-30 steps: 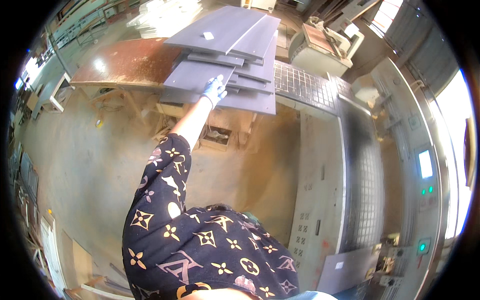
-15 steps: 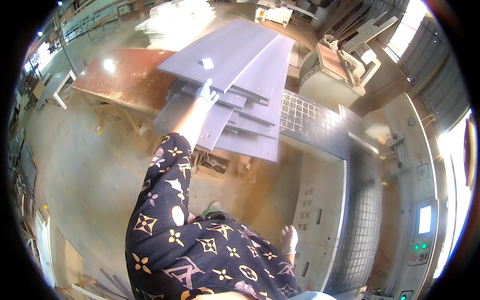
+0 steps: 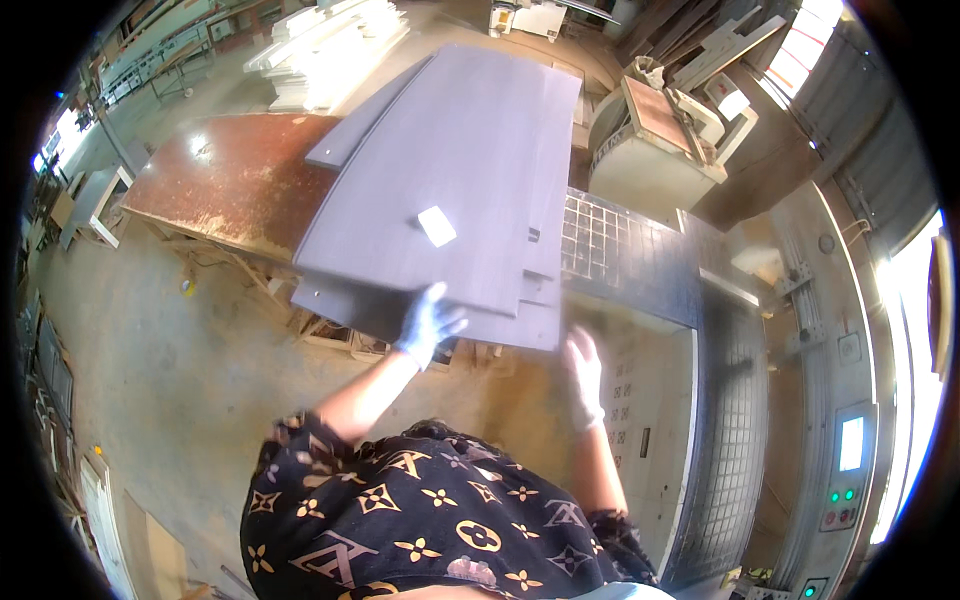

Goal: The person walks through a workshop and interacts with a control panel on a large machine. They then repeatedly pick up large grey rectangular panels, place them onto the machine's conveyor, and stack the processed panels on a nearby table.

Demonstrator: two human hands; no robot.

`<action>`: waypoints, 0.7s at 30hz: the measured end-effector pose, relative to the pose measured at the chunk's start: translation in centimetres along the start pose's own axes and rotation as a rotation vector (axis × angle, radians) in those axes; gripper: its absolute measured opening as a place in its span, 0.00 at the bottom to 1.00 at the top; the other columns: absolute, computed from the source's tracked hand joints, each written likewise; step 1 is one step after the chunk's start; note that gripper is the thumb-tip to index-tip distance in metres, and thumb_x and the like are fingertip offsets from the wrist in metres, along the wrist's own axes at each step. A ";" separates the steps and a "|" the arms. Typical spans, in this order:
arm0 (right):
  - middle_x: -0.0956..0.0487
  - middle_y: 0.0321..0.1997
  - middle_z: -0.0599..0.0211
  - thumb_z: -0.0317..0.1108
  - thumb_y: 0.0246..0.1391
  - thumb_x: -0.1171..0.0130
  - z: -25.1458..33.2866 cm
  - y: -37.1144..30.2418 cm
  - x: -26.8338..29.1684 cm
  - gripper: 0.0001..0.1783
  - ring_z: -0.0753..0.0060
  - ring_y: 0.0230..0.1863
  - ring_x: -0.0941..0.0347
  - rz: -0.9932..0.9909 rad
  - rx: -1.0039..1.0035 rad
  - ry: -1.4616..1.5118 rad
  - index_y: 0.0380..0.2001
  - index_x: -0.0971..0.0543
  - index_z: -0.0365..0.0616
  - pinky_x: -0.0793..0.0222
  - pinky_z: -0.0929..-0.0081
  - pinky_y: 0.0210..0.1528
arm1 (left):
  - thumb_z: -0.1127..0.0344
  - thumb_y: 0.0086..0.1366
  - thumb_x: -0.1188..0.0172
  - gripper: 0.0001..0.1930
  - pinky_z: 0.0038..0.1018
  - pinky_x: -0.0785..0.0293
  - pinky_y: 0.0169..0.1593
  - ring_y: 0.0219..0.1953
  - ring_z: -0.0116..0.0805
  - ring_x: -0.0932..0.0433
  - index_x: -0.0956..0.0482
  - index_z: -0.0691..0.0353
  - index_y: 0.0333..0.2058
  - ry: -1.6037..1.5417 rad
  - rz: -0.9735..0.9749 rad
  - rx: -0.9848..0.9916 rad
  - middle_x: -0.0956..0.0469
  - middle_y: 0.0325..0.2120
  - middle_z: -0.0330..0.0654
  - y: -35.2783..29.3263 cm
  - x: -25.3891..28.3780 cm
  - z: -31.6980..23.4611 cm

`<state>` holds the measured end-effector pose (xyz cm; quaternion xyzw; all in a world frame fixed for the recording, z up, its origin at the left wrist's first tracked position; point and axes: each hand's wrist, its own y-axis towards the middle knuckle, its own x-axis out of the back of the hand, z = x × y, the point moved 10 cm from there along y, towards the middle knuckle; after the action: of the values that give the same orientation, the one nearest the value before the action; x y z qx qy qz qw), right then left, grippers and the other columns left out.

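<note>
A large grey panel [image 3: 440, 170] with a white label [image 3: 437, 227] lies on top of a stack of similar panels in front of me. At its near edge is my gloved left hand [image 3: 428, 328], fingers spread and fingertips over the edge; it does not look wrapped round the board. A lower panel [image 3: 360, 308] sticks out toward me under the top one. My gloved right hand [image 3: 584, 378] is raised just off the stack's near right corner, slightly blurred, fingers stretched out and nothing in it.
Left of the stack is a worn reddish-brown table [image 3: 220, 190]. To the right stands a machine with a gridded bed [image 3: 728, 450] and a lit control panel [image 3: 850, 465]. White boards [image 3: 325, 55] are piled behind, and another machine [image 3: 655, 150] stands at the far right.
The labelled top panel has turned and come toward me, now covering much of the stack. My left hand has moved nearer with its edge; my right hand has risen from my side toward the stack.
</note>
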<state>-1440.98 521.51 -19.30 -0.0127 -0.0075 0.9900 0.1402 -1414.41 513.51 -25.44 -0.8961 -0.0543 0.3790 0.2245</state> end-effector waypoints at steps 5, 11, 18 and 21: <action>0.45 0.59 0.47 0.38 0.48 0.46 4.0 3.1 -10.4 0.37 0.55 0.58 0.44 0.222 0.330 -0.460 0.57 0.50 0.36 0.47 0.70 0.57 | 0.60 0.52 0.43 0.20 0.29 0.27 0.37 0.39 0.33 0.28 0.33 0.56 0.43 -0.121 0.017 -0.301 0.29 0.39 0.40 0.7 8.9 -9.6; 0.47 0.58 0.41 0.45 0.50 0.50 4.1 0.9 -18.4 0.38 0.47 0.60 0.49 0.271 0.444 -0.539 0.57 0.51 0.34 0.51 0.67 0.60 | 0.63 0.49 0.40 0.26 0.30 0.33 0.47 0.43 0.34 0.31 0.35 0.65 0.47 0.385 -0.103 -0.861 0.32 0.42 0.42 -6.9 5.5 -24.7; 0.55 0.64 0.51 0.54 0.49 0.50 10.5 0.8 -20.2 0.42 0.59 0.63 0.55 0.547 0.087 0.276 0.59 0.53 0.43 0.56 0.66 0.61 | 0.66 0.54 0.46 0.13 0.25 0.31 0.33 0.27 0.28 0.27 0.26 0.69 0.35 0.976 0.261 -1.194 0.24 0.27 0.42 -18.9 -15.3 -27.1; 0.45 0.59 0.53 0.62 0.46 0.54 16.5 -1.6 -18.7 0.43 0.57 0.59 0.48 0.708 0.044 0.670 0.57 0.47 0.43 0.49 0.61 0.58 | 0.63 0.50 0.41 0.24 0.33 0.33 0.46 0.44 0.40 0.30 0.32 0.57 0.47 1.451 0.524 -1.429 0.31 0.45 0.48 -19.9 -18.7 -18.5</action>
<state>-1422.97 517.70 -2.37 -0.3295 0.0639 0.9182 -0.2102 -1413.13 519.56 6.97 -0.8160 0.0776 -0.3320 -0.4668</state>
